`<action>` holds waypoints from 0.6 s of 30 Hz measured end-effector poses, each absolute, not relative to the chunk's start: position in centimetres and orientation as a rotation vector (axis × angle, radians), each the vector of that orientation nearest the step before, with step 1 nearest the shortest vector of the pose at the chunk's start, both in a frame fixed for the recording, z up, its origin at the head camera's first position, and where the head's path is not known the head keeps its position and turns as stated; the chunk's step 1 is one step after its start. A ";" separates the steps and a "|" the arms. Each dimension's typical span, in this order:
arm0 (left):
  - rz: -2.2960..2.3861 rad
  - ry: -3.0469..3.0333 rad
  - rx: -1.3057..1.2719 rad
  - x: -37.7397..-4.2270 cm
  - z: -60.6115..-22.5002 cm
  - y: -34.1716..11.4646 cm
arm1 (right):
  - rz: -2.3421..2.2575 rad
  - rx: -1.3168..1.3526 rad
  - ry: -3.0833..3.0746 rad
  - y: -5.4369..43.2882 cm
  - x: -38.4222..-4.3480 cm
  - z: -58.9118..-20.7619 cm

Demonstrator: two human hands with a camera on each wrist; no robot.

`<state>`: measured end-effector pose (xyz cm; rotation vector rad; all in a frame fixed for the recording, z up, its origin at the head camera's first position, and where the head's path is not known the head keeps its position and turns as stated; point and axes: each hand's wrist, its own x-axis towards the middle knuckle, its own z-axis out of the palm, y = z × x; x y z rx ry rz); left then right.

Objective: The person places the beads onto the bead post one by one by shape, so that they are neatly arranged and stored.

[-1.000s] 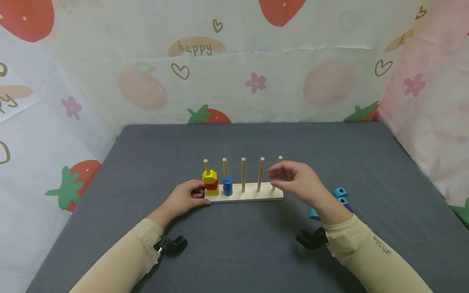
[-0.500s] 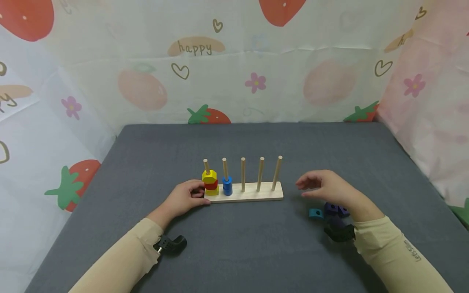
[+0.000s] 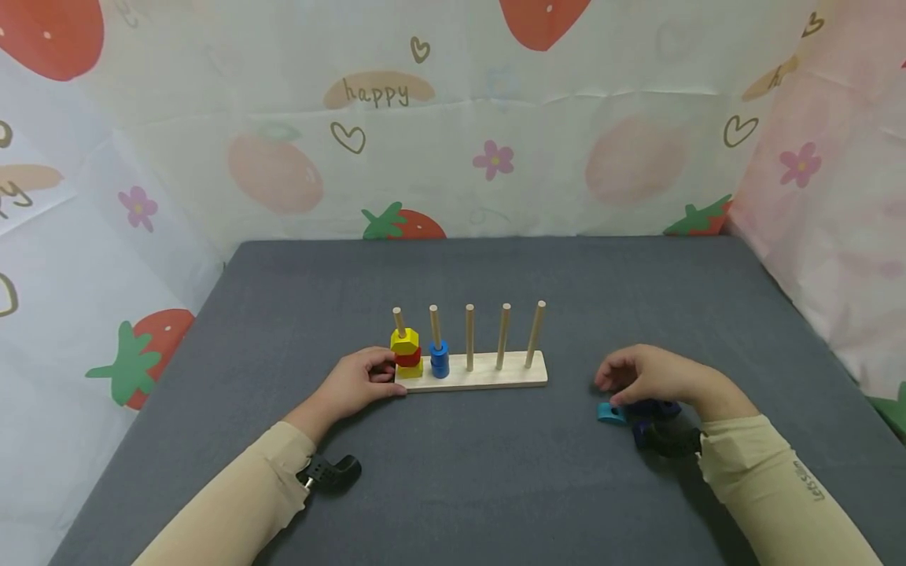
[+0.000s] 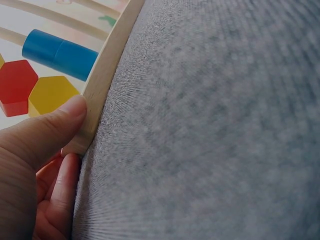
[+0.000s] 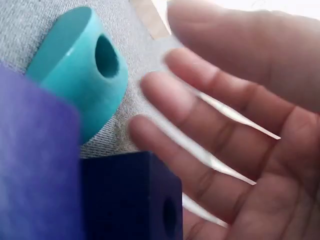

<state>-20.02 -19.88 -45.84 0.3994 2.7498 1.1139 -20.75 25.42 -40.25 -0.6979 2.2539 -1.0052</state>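
Note:
My left hand (image 3: 362,379) grips the left end of a wooden peg board (image 3: 488,377), its thumb on the front edge in the left wrist view. The leftmost peg carries yellow hexagonal blocks (image 3: 405,340) with a red hexagonal block (image 3: 408,359) between them. Blue cylinders (image 3: 440,360) are stacked on the second peg. My right hand (image 3: 661,376) hovers over the loose blocks at right, fingers parted and holding nothing. A teal half-round block (image 5: 82,65) with a hole lies near its fingertips. Dark purple blocks (image 5: 125,195) sit closer to the wrist, partly hidden in the head view.
Three bare pegs (image 3: 502,338) stand on the board's right part. Grey cloth (image 3: 481,487) covers the table. Printed strawberry fabric (image 3: 453,118) hangs behind and along both sides. A black wrist camera (image 3: 668,438) on the right arm hangs low beside the blocks.
My right hand has moved right from the rightmost peg and lowered over the loose blocks near the teal one. The left hand and the peg board have stayed put.

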 end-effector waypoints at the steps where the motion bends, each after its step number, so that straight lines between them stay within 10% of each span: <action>1: 1.115 2.750 0.400 -20.0 -45.8 -19.9 | -1.004 -0.699 2.230 25.4 -20.8 -40.3; 18: 1.103 2.761 0.424 -20.0 -45.8 -19.9 | -0.849 -0.732 2.233 25.0 -20.6 -40.3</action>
